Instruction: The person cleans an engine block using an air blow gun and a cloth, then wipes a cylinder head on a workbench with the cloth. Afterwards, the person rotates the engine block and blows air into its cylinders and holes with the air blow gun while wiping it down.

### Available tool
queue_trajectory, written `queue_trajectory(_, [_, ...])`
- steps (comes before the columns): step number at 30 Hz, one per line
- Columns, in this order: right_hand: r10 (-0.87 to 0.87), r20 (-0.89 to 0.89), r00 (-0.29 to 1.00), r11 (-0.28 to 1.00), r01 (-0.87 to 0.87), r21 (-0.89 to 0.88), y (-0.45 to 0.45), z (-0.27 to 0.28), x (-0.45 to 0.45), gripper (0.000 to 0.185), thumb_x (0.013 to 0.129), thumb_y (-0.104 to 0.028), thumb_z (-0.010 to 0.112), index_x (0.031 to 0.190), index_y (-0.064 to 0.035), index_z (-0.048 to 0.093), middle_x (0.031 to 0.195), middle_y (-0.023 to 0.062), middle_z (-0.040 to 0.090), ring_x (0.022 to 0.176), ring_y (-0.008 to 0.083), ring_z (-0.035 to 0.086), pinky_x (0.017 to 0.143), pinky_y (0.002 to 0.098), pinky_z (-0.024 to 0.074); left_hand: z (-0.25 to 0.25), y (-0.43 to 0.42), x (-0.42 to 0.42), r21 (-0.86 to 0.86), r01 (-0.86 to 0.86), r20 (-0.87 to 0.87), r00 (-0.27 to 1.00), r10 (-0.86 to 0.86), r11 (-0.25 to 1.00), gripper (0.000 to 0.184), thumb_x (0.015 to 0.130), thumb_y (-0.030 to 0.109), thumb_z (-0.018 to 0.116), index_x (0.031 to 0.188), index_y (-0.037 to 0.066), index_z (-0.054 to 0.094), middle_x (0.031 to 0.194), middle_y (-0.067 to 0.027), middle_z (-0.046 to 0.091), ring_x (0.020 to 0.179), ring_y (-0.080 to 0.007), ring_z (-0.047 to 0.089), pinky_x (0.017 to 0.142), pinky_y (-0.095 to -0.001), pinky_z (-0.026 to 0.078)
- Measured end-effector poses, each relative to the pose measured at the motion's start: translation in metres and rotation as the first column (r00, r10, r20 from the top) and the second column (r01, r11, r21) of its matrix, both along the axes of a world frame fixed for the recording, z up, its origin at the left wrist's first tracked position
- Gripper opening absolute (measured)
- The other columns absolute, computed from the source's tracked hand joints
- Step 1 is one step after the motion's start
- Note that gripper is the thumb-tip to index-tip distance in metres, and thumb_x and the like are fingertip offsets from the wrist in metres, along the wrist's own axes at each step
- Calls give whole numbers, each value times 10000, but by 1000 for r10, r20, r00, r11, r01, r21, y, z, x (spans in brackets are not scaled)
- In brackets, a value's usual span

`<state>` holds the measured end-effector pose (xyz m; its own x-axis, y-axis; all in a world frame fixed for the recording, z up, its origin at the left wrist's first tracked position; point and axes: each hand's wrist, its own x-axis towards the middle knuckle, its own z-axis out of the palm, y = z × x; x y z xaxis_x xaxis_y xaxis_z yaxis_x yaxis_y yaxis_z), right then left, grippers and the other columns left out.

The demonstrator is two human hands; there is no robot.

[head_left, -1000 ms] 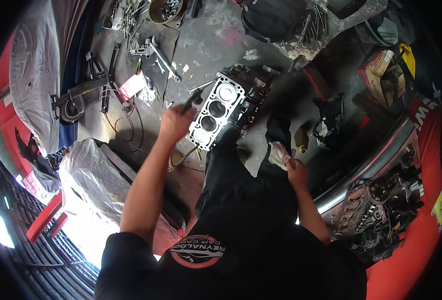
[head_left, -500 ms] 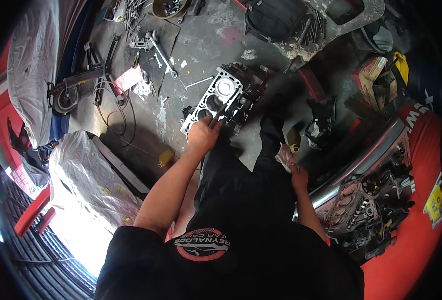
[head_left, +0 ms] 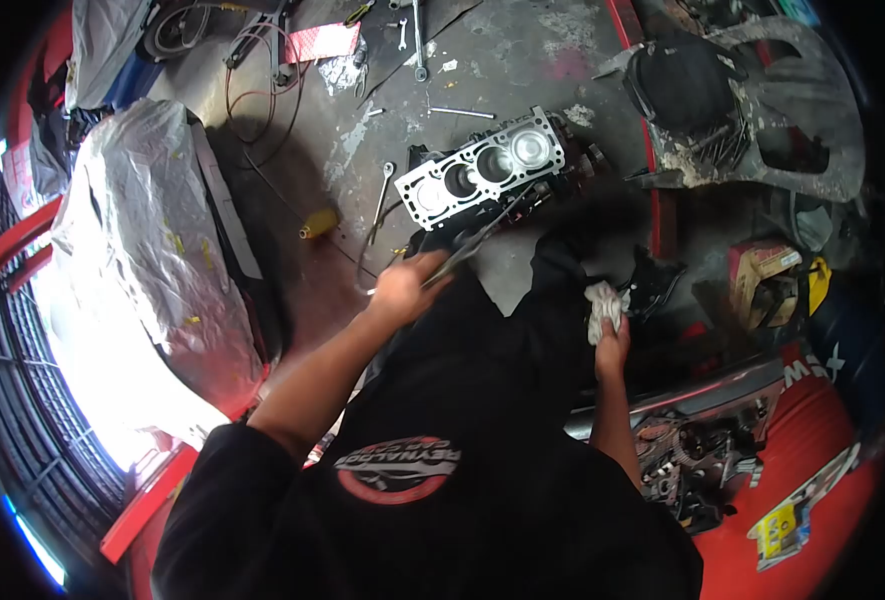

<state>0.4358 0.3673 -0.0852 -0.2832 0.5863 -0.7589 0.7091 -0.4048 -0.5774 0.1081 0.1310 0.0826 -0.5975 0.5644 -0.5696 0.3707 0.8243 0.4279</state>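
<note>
A bare engine block (head_left: 472, 183) lies on the floor ahead, its flat silver deck and row of round bores facing up; bright piston tops show in the end bores. My left hand (head_left: 409, 288) is closed around a long, thin dark tool (head_left: 482, 238), smeared by motion, so its exact kind is unclear. The tool's far end reaches the block's near edge. A thin curved line like a hose or cable (head_left: 364, 262) runs beside this hand. My right hand (head_left: 612, 348) grips a crumpled whitish rag (head_left: 602, 308), held right of the block, away from it.
A ratchet (head_left: 383, 195) and a yellow bottle (head_left: 319, 223) lie left of the block. Beyond it are a long wrench (head_left: 419, 45) and a metal bar (head_left: 462, 113). Covered panels (head_left: 137, 240) stand left. At right are a cardboard box (head_left: 762, 280) and another engine part (head_left: 697, 450).
The view has turned and shifted, so the block appears more level and farther right. My left hand has drawn back from over the bores toward me, still holding the tool. The rag stays in my right hand.
</note>
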Motion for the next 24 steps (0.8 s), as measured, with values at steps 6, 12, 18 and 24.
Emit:
queue_trajectory(6, [-43,-31,999,973,48,226,52,-140,-160,486,922,-75,492,1403,1,490,1351,214,587,1236,341,572,1046,389,414,-11,-154,-7,-84,-199,-235,956,174,976,402,874,210,692,1248,83,615,1166,-142,668,1092,-348,605,949,-438,451])
queue_trajectory(12, [-313,-121,942,928,330,172,34,-213,-306,504,861,15,475,1362,6,526,1255,154,630,1075,255,638,898,371,507,-49,-248,-68,-144,-395,-420,854,306,907,480,880,208,683,1331,93,565,999,-162,677,939,-358,626,860,-450,473])
queue_trajectory(18, [-464,37,885,845,430,319,-29,-154,-344,550,878,-29,511,1423,25,464,1244,193,624,1009,270,642,857,387,510,-168,-299,-143,-330,-448,-349,876,333,831,493,922,270,645,1369,98,527,992,-151,674,967,-338,625,857,-452,478])
queue_trajectory(24, [-6,177,984,964,-42,263,-93,-123,-325,535,870,38,455,1404,54,482,1341,186,576,1189,255,596,1036,384,443,-329,-315,-191,-500,-486,-314,873,373,717,625,944,284,603,1490,117,350,1189,-147,644,1145,-330,582,935,-517,452])
